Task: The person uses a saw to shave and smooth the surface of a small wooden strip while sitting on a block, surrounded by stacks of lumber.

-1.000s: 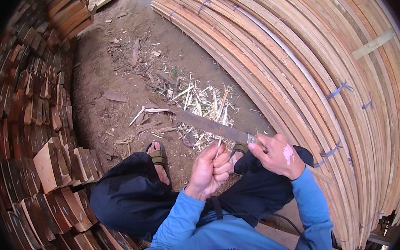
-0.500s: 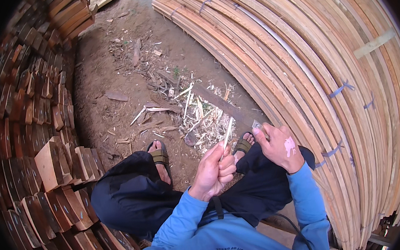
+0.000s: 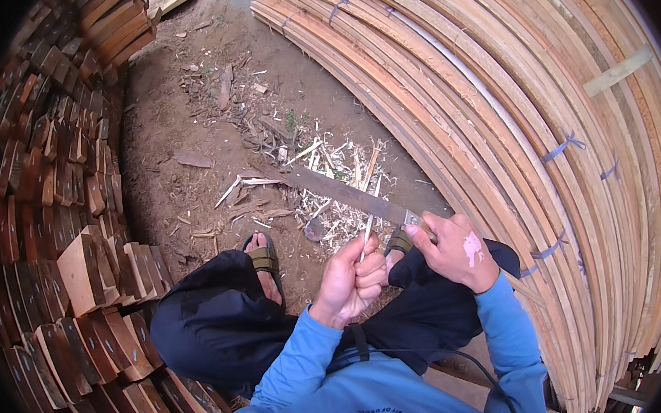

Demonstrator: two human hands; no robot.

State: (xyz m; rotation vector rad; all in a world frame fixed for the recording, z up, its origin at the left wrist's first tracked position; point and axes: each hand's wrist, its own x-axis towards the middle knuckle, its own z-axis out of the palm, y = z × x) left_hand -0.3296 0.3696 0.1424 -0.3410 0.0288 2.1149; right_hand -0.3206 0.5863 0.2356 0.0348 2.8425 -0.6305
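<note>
Closed in a fist, my left hand (image 3: 350, 282) grips a thin pale wooden stick (image 3: 368, 227) that points up and away from me. My right hand (image 3: 455, 247) is wrapped round the handle of a machete (image 3: 347, 194), its handle mostly hidden in the palm. The long, dull brown blade reaches to the left and lies across the stick just beyond my left fist. Whether the edge touches the stick, I cannot tell. Pale wood shavings (image 3: 329, 220) are heaped on the ground under the blade.
Long bundled wooden strips (image 3: 462, 116), tied with blue bands, fill the right side. Stacked boards (image 3: 41, 238) rise close on the left. Bark bits and splinters are scattered over the dirt floor (image 3: 163, 217). My sandalled feet (image 3: 266, 260) stand on either side below the shavings.
The machete has swung so that its tip sits lower and farther left, and its blade now crosses the stick. My right hand moved slightly left and down; my left hand barely shifted.
</note>
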